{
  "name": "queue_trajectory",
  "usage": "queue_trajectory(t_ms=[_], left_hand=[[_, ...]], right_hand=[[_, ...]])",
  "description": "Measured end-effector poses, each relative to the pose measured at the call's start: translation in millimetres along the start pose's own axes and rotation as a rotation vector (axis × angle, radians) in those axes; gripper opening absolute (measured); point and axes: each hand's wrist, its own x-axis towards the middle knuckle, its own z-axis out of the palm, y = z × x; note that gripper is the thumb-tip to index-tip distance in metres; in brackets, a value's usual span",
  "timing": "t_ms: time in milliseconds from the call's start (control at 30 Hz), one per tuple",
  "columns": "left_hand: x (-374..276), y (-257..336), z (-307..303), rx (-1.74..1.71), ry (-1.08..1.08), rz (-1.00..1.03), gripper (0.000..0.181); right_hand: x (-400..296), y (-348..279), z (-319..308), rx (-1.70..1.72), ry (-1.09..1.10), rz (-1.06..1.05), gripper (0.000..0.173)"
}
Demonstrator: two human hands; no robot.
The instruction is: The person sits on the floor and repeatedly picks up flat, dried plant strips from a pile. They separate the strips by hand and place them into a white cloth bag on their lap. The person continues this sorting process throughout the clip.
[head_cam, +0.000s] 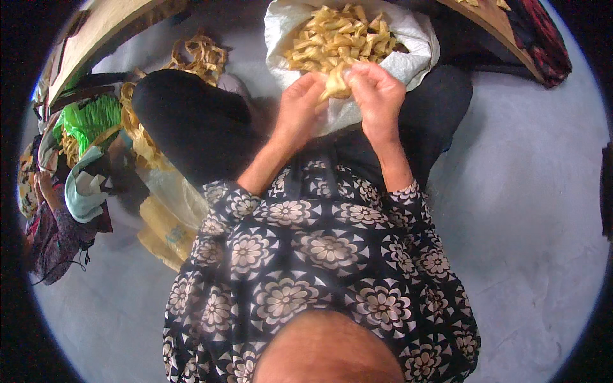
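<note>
Between my hands is a folded piece of pale yellow, ribbon-like strip (338,85), which looks like dried leaf or straw. My left hand (300,104) pinches its lower left side, and my right hand (379,95) grips its upper right end. Just beyond them, a white woven sack (421,62) stands with its mouth rolled back between my knees. Many small folded yellow pieces (335,36) are heaped inside it. The fingers partly hide the held strip, so how it is folded cannot be seen fully.
Loose strips (201,52) lie on the floor beyond my left knee, and longer strips (139,129) beside it. A yellowish plastic bag (167,230) lies at my left. Further left are a green plastic bag (93,117) and another person's hand (44,189). Curved wooden edges (110,28) arch overhead.
</note>
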Motion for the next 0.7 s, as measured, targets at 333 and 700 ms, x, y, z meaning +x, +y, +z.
queue_trajectory(t_ms=[333,700], left_hand=[[-9,8,-17,0.077,-0.140,-0.086,0.023],[-16,3,-15,0.042,-0.212,-0.126,0.024]], right_hand=[[10,-1,-14,0.257,-0.102,0.189,0.011],[8,13,-9,-0.065,0.002,0.041,0.022]])
